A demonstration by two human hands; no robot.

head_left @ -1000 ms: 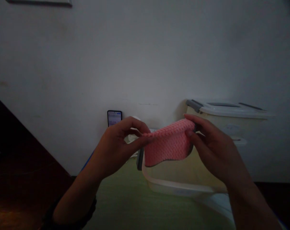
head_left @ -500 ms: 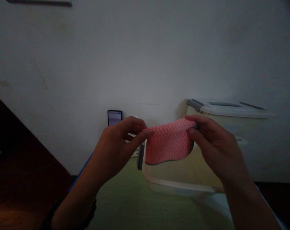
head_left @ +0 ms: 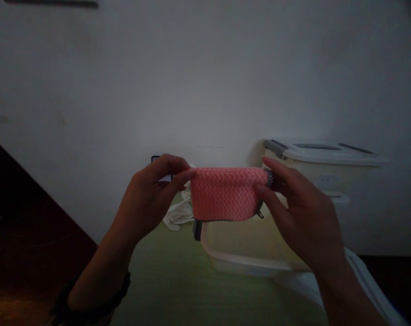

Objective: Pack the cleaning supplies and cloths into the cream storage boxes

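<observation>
A pink cleaning cloth (head_left: 225, 194) with a herringbone texture and a dark stitched edge hangs between both hands, folded over along its top. My left hand (head_left: 149, 199) pinches its upper left corner between thumb and fingers. At the right end, my right hand (head_left: 298, 213) grips the folded part, where a dark checked patch and a small dark loop show. Below and behind the cloth lies a translucent plastic bin (head_left: 249, 267), its opening partly covered by the cloth and my right hand.
A lidded storage box (head_left: 331, 156) with grey latches stands against the wall at the right. White gloves or cloths (head_left: 178, 215) lie on the green tabletop (head_left: 191, 280). A phone (head_left: 155, 158) leans at the wall, mostly hidden by my left hand. A pale lid (head_left: 303, 287) sits under my right forearm.
Both hands have shifted left and slightly up, the left one further. The cloth is now pulled straighter and level along its top. The phone is more covered, and more of the white fabric shows.
</observation>
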